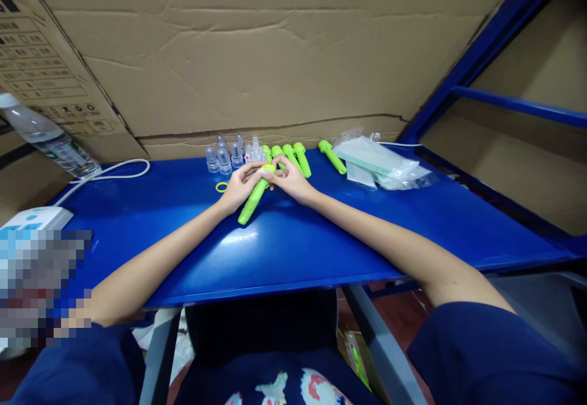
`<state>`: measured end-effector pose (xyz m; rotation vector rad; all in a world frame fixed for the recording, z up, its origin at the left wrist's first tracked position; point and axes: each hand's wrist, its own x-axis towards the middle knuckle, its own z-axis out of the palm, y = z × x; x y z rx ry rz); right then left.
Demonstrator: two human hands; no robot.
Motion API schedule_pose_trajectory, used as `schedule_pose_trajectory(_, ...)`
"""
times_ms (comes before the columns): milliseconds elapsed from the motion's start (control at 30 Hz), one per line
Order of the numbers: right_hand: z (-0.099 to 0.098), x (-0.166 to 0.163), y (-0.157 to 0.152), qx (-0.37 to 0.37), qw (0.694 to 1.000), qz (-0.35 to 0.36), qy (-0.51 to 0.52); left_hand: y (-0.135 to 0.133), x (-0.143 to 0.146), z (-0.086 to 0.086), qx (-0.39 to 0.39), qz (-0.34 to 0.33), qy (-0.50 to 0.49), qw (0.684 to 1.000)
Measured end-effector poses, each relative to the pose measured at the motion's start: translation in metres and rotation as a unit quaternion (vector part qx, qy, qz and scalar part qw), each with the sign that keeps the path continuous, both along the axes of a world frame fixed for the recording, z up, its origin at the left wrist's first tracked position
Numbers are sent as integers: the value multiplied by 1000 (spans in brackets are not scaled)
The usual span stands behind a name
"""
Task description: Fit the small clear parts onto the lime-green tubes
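Observation:
Both my hands meet over the blue table around one lime-green flashlight-shaped tube (251,204), tilted with its narrow end toward me. My left hand (241,186) wraps its fingers around the upper part of the tube. At its wider far end, my right hand (292,180) presses with thumb and fingers; part of that end is hidden. A yellow-green ring (222,187) lies just left of my left hand. Behind my hands are several clear plastic caps (224,159) and a row of similar green tubes (300,159). Another green tube (332,158) lies apart to the right.
Plastic bags with white and pale green contents (383,163) lie at the right on the blue table (192,270). On the left are a water bottle (50,139), a white cable (121,169) and a power strip (43,216). Cardboard (257,56) walls the back.

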<state>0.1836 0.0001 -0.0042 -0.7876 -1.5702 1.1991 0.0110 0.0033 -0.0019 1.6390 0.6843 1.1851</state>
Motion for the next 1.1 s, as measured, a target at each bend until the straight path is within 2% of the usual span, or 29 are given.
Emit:
schedule_pose_trajectory(167,-7,1,6,2,1000,-7,-10,2,-3,-2,37,-14,49,998)
schedule_pose_trajectory(367,-18,4,15,-13,1000,-9,-15,3,-3,-10,32,-67,66,995)
schedule_pose_trajectory(567,-19,10,21,12,998,-1,-61,8,-2,-13,34,-35,51,997)
schedule_pose_trajectory(667,-17,14,22,67,992,-49,-95,9,-3,-12,24,-18,43,999)
schedule_pose_trajectory(767,-16,16,25,121,979,-113,-117,9,-2,-13,-31,-41,26,998)
schedule_pose_trajectory(833,-17,16,27,125,977,-126,-120,9,-2,-14,-51,-52,19,997)
schedule_pose_trajectory(967,-17,15,26,73,989,-77,-104,7,-2,-11,-68,-50,16,996)
schedule_pose_trajectory(1100,-11,15,20,47,998,-27,-44,6,-7,-6,-124,-82,7,989)
